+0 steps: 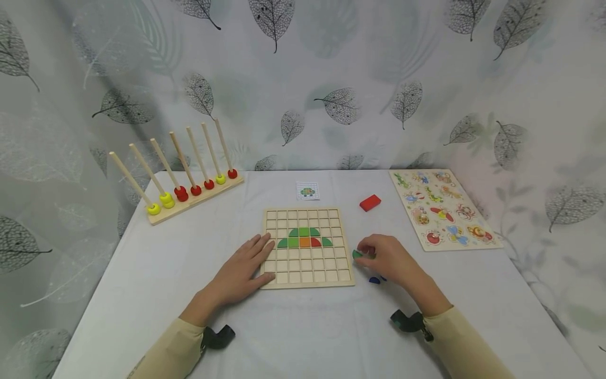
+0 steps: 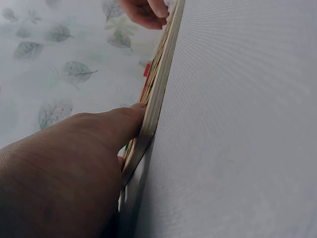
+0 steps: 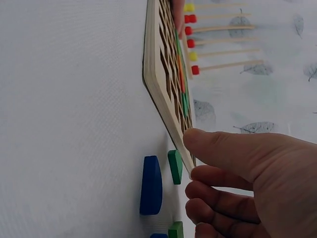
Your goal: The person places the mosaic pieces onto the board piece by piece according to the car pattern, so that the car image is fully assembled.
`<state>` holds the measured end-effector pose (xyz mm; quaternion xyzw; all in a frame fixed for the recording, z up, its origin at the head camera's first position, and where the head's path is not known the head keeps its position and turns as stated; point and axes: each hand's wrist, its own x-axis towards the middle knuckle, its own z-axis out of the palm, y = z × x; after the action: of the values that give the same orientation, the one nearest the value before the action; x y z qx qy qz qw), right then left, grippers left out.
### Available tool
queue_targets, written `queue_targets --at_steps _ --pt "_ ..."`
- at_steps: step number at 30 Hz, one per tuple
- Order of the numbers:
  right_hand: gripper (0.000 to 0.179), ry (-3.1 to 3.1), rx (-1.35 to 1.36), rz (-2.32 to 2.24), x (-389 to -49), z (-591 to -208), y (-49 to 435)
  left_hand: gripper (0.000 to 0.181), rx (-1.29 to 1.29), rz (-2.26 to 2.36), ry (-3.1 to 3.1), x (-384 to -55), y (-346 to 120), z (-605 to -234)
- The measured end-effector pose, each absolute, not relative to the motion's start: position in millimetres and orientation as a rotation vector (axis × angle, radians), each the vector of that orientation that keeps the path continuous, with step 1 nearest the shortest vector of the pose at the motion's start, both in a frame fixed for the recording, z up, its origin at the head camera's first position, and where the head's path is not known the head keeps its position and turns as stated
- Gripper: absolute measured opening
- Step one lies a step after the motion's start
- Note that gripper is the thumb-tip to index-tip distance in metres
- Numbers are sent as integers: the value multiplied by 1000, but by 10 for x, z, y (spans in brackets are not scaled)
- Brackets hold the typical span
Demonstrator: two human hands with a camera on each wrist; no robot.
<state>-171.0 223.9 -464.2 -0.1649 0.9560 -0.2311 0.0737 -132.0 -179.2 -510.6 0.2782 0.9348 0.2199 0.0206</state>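
A square wooden grid board (image 1: 293, 280) lies mid-table. Set into it are two rows of green tiles (image 1: 304, 231), with an orange tile (image 1: 304, 242) and a red tile (image 1: 315, 242) in the lower row. My left hand (image 1: 241, 271) rests on the board's left side, fingers spread and thumb over the near left corner. By the right edge, my right hand (image 1: 385, 258) hovers with fingers loosely bent and a gap between thumb and index finger. Beneath it lie a green piece (image 3: 175, 167), a blue piece (image 3: 151, 186) and, partly cut off, another green piece (image 3: 176, 229).
A small picture card (image 1: 307, 191) lies behind the board, with a red block (image 1: 370, 202) to its right. At the back left stands a wooden peg rack (image 1: 199, 199) with red and yellow beads. An animal puzzle board (image 1: 442, 210) lies at the right.
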Motion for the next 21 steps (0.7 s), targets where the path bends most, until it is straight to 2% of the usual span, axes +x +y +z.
queue_targets --at_steps 21 --pt "21 2851 -512 -639 -1731 -4684 2190 83 872 669 2894 -1326 -1790 -5089"
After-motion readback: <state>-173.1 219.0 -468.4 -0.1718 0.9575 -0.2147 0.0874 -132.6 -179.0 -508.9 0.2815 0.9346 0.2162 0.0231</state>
